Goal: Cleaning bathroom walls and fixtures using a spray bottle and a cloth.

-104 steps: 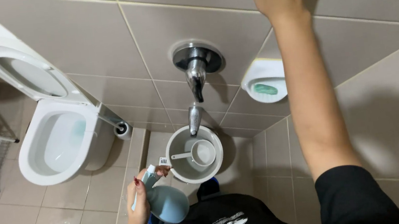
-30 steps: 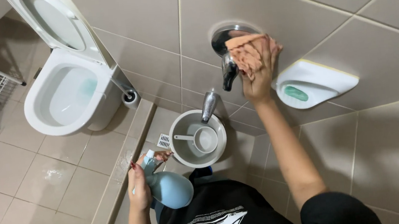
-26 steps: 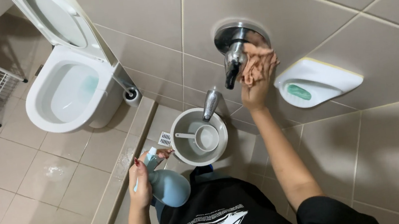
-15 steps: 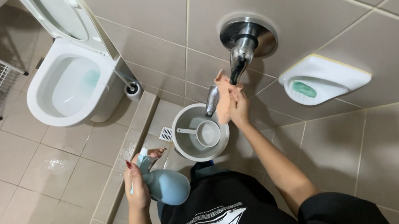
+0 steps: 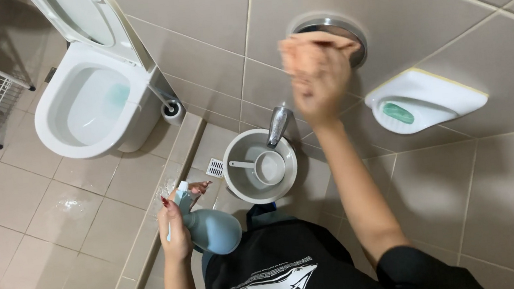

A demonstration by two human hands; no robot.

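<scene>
Pale blue spray bottle [image 5: 212, 229] (tilted), orange cloth [image 5: 314, 54] on wall fitting.

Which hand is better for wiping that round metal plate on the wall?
Right hand, probably: it is already up at the round metal plate, pressing a cloth there. The left hand is low, holding the spray bottle.

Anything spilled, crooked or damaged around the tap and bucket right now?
Nothing stands out. The bucket sits upright under the spout with a ladle inside. The right hand is blurred over the wall fitting; the left hand holds a blue spray bottle.
</scene>
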